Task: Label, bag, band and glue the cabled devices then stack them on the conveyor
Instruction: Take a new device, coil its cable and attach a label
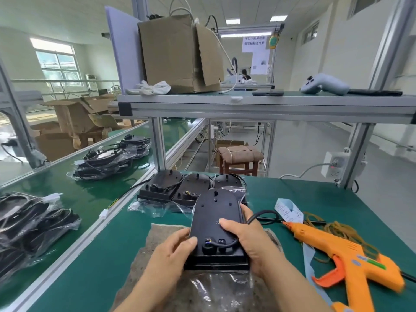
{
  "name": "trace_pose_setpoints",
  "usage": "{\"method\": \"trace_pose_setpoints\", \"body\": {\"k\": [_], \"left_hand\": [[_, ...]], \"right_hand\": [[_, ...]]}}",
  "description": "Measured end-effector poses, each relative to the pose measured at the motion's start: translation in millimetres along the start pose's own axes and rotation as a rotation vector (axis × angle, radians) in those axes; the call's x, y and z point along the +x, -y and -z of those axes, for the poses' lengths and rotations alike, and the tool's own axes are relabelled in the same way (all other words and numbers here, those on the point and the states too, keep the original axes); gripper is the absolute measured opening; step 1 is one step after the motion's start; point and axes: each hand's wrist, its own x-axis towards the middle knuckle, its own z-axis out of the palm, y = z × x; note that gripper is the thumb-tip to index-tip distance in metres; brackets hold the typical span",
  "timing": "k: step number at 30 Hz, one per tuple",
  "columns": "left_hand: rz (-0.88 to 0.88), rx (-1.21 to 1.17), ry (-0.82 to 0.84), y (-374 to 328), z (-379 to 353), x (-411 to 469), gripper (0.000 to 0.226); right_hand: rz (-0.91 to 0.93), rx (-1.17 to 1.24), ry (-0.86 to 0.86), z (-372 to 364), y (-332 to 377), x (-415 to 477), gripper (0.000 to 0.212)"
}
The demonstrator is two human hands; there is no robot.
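One black cabled device (216,224) between my hands, over brown mat (161,233) on desk (315,194). My left hand (173,251) grips near-left edge; my right hand (249,239) wraps right side, thumb on top. Three more devices (162,185) just behind. One orange glue gun (346,255) right. Three bagged piles (103,163) on conveyor (90,194), left.

Up top, a big cardboard box (177,55) is sitting on the shelf (270,102), one flap hanging open, and white gloves (153,87) are lying just beside it on the left. Over at upper right, a grey controller (324,84) is resting on that same shelf, with a dark phone (267,93) lying flat nearby. Below, centre frame, a cushioned wooden stool (239,158) is standing on the floor. Far left, open cartons (74,118) are sitting below a bright window (58,64). A white socket box (335,164) is hanging on the right post.
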Motion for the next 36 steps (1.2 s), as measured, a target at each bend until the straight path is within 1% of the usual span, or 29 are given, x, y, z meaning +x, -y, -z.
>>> {"method": "trace_pose_setpoints", "body": {"k": [1, 2, 4, 5, 7, 8, 10, 13, 14, 15, 17, 21, 22, 24, 26, 28, 30, 31, 32, 34, 35, 36], "left_hand": [[-0.023, 0.084, 0.045, -6, 8, 5, 0.033], [-0.041, 0.133, 0.018, -14, 15, 11, 0.038], [-0.111, 0.178, -0.124, -32, 24, 25, 0.028], [-0.165, 0.209, -0.17, -41, 24, 31, 0.024], [-0.257, 0.281, -0.156, -59, 16, 43, 0.016], [-0.285, 0.32, -0.107, -66, 10, 48, 0.015], [-0.345, 0.391, 0.047, -76, -4, 55, 0.031], [-0.489, 0.556, 0.341, -90, -19, 59, 0.063], [-0.517, 0.618, 0.446, -95, -20, 61, 0.072], [-0.529, 0.677, 0.543, -100, -21, 65, 0.076], [-0.541, 0.738, 0.664, -108, -22, 75, 0.07], [-0.568, 0.787, 0.788, -114, -34, 85, 0.051], [-0.585, 0.773, 0.78, -114, -39, 87, 0.043], [-0.644, 0.718, 0.676, -115, -43, 91, 0.025], [-0.683, 0.716, 0.511, -117, -35, 101, 0.014], [-0.688, 0.771, 0.367, -116, -16, 115, 0.011], [-0.586, 0.779, 0.255, -111, 11, 129, 0.007], [-0.522, 0.75, 0.22, -106, 23, 134, 0.006], [-0.459, 0.706, 0.207, -99, 34, 138, 0.005], [-0.36, 0.62, 0.206, -84, 46, 139, 0.011], [-0.341, 0.602, 0.198, -77, 48, 139, 0.013], [-0.335, 0.597, 0.177, -71, 49, 137, 0.014]], "right_hand": [[0.023, -0.051, 0.016, 6, 4, -3, 0.058], [0.054, -0.128, 0.066, 11, 7, -6, 0.064], [0.097, -0.328, 0.202, 15, 12, -14, 0.068], [0.103, -0.421, 0.246, 13, 14, -18, 0.069], [0.114, -0.546, 0.283, 4, 15, -25, 0.073], [0.135, -0.604, 0.282, 0, 15, -28, 0.079], [0.178, -0.738, 0.277, -4, 17, -31, 0.089], [0.193, -0.772, 0.32, -1, 20, -36, 0.08], [0.194, -0.787, 0.337, 0, 20, -38, 0.077], [0.198, -0.811, 0.353, 0, 21, -40, 0.077], [0.209, -0.857, 0.381, 3, 20, -41, 0.08], [0.235, -0.943, 0.483, 5, 23, -42, 0.081], [0.229, -0.961, 0.51, 4, 22, -41, 0.082], [0.223, -0.931, 0.529, 4, 20, -40, 0.083], [0.211, -0.806, 0.508, 8, 16, -39, 0.081], [0.185, -0.619, 0.464, 19, 11, -39, 0.068], [0.137, -0.481, 0.387, 29, 10, -43, 0.045], [0.096, -0.418, 0.368, 33, 10, -44, 0.037], [0.056, -0.332, 0.354, 37, 8, -44, 0.038], [-0.006, -0.177, 0.284, 48, 2, -40, 0.049], [-0.007, -0.144, 0.261, 50, 0, -39, 0.049], [0.005, -0.137, 0.25, 51, -2, -38, 0.045]]}}
